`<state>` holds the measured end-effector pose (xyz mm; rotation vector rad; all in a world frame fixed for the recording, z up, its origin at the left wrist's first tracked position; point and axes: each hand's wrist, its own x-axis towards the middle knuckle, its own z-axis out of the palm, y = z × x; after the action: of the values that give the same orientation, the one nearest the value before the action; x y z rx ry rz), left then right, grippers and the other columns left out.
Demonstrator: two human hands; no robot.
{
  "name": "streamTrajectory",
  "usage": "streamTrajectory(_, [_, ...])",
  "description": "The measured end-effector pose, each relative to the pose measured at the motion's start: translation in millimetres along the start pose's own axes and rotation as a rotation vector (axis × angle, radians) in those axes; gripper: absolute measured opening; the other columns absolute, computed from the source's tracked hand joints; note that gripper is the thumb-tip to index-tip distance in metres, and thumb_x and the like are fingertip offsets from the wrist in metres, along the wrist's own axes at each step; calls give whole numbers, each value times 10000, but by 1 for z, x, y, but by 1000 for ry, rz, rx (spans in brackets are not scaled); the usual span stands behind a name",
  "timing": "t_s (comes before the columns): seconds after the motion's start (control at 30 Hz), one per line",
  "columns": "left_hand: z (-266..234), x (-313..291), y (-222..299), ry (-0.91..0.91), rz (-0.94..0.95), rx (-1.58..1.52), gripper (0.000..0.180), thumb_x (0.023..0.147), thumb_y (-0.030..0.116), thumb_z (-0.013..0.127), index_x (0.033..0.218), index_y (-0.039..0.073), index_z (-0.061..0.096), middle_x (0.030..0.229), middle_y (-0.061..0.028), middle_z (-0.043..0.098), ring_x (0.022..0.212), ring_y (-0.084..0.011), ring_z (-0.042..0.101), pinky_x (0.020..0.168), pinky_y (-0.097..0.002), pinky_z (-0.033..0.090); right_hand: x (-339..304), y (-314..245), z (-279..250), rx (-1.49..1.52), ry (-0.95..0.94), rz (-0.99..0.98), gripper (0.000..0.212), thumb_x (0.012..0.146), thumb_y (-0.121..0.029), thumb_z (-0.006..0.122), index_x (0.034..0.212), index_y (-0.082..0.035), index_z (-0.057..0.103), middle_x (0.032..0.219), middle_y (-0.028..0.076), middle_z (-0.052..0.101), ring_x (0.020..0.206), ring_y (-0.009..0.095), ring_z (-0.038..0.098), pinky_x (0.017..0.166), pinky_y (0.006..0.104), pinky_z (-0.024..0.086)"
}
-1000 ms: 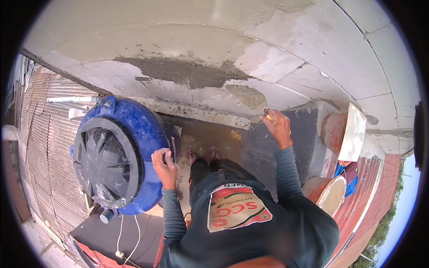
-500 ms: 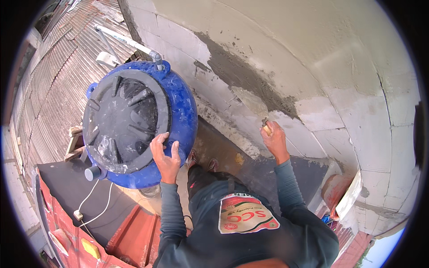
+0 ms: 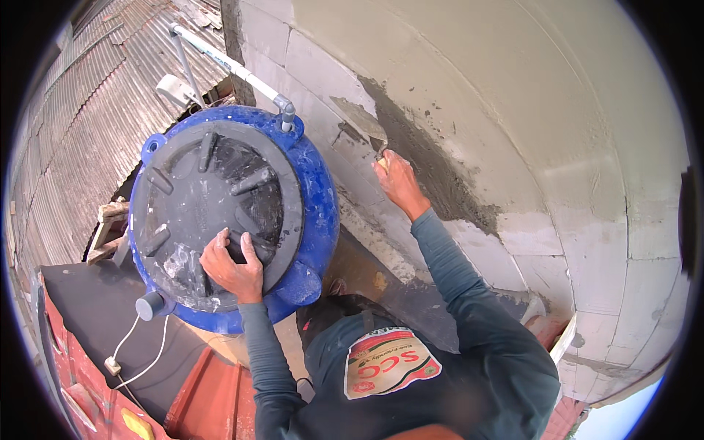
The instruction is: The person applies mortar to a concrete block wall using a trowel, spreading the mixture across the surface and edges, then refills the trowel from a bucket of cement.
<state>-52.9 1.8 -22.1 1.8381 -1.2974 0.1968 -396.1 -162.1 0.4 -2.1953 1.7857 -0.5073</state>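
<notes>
My right hand (image 3: 400, 183) is closed round the yellowish handle of a trowel (image 3: 359, 117). The trowel's blade lies close against the block wall (image 3: 315, 70), at the left border of a dark patch of wet mortar (image 3: 418, 147). Over on the left, my left hand (image 3: 235, 268) rests on the black ribbed lid (image 3: 213, 180) of a blue water tank (image 3: 319, 194). Its fingers are apart and slightly bent, with nothing in them.
A white pipe with a grey elbow (image 3: 284, 106) runs from the tank's top. Corrugated roofing (image 3: 81, 147) spreads at far left; red metal sheeting (image 3: 213, 396) lies below the tank. A white cord (image 3: 158, 352) and a yellow block (image 3: 137, 423) are at lower left. Smooth grey plaster (image 3: 528, 81) covers the upper wall.
My right hand has carried the trowel leftward and up along the wall, to the mortar patch's left side. My left hand has slid from the lid's rim further onto the lid.
</notes>
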Motion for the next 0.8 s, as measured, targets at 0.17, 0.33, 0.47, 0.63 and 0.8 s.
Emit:
streamTrajectory(0.17, [1, 2, -1, -21, 2, 39, 364, 891, 274, 753, 1165, 51, 665, 1019, -95, 631, 940, -273, 557, 898, -416, 413, 46, -24, 2, 76, -16, -12, 356, 997, -253, 628, 1110, 80, 570, 1001, 330, 646, 956, 516, 625, 813, 545, 489])
streamTrajectory(0.33, [2, 0, -4, -54, -7, 22, 378, 914, 294, 728, 1184, 38, 665, 1073, -122, 634, 963, -292, 557, 897, -422, 423, 88, -38, 1, 213, -105, 118, 328, 987, -250, 650, 1016, 72, 596, 865, 255, 668, 731, 366, 669, 655, 468, 519])
streamTrajectory(0.47, [-1, -3, -9, -72, -7, 16, 387, 937, 309, 701, 1184, 13, 669, 1078, -140, 631, 976, -309, 553, 875, -424, 441, 115, -30, -19, 695, -191, 458, 261, 944, -229, 702, 941, 17, 614, 776, 98, 649, 537, 142, 586, 456, 320, 471])
streamTrajectory(0.63, [2, -5, -11, -85, -36, 5, 400, 926, 320, 704, 1182, 14, 672, 1080, -144, 632, 987, -319, 557, 874, -430, 441, 100, -29, -59, 793, -147, 557, 230, 917, -229, 760, 874, -56, 614, 736, 37, 644, 510, 92, 565, 413, 259, 447])
streamTrajectory(0.8, [0, -2, -8, -87, -17, 5, 392, 946, 315, 689, 1188, 8, 665, 1071, -147, 625, 968, -312, 551, 862, -426, 442, 68, -37, -82, 729, -55, 559, 256, 923, -262, 749, 874, -54, 609, 746, 29, 636, 532, 80, 561, 436, 247, 448])
